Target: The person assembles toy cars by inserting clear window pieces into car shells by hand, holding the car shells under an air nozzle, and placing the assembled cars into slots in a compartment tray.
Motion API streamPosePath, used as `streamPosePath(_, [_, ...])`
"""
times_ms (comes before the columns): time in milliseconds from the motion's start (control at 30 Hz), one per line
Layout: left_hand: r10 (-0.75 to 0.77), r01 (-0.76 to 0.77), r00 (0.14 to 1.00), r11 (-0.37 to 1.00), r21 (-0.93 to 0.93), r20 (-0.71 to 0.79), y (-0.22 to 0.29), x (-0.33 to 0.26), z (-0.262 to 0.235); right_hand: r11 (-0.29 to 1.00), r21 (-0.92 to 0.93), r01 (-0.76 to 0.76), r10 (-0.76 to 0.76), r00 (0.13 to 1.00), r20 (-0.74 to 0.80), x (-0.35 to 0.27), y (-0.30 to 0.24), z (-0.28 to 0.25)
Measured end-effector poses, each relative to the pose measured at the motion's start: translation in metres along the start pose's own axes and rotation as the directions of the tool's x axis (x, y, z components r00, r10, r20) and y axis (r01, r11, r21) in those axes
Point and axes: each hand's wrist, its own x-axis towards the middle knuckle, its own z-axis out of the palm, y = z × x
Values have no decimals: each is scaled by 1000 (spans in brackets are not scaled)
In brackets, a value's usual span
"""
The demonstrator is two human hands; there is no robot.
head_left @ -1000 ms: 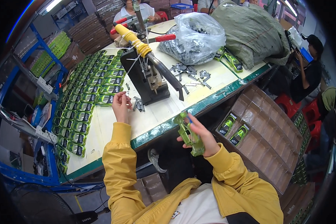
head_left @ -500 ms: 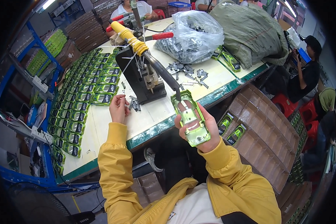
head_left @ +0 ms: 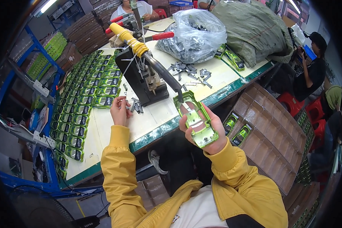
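Shell [head_left: 195,115] of shiny green car-shaped plastic, hollow side up, long axis running upper-left to lower-right, gripped snugly in the bare right hand [head_left: 216,132]. Bare left hand [head_left: 119,110] curls near small grey parts [head_left: 137,108]; can't tell if that grip's holding anything.

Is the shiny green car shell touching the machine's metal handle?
Cannot tell: in the head view, the bent metal handle overlaps the upper end of the green car shell, but this angle would hide any gap.

Press [head_left: 135,81] (tall obstacle) near left hand [head_left: 119,109]
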Motion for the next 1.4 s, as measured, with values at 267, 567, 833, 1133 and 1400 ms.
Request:
streamPosePath(267, [6,-6,1000,1000,-4,-9,1,0,1,998,17,-59,59,998,13,-1,-8,-4])
streamPosePath(567, [17,-17,1000,1000,3,-24,0,1,0,995,23,-99,99,995,11,-2,-14,-3])
streamPosePath(833, [-1,0,1000,1000,-23,-22,-1,1,0,989,64,-134,133,991,22,-3,-16,-2])
streamPosePath(1133, [20,-20,1000,999,-32,0,0,1,-1,992,66,-103,104,995,-11,5,-11,-10])
streamPosePath(1400, [27,-28,1000,999,-31,-1,-1,1,-1,990,39,-132,132,991,4,7,-2,-9])
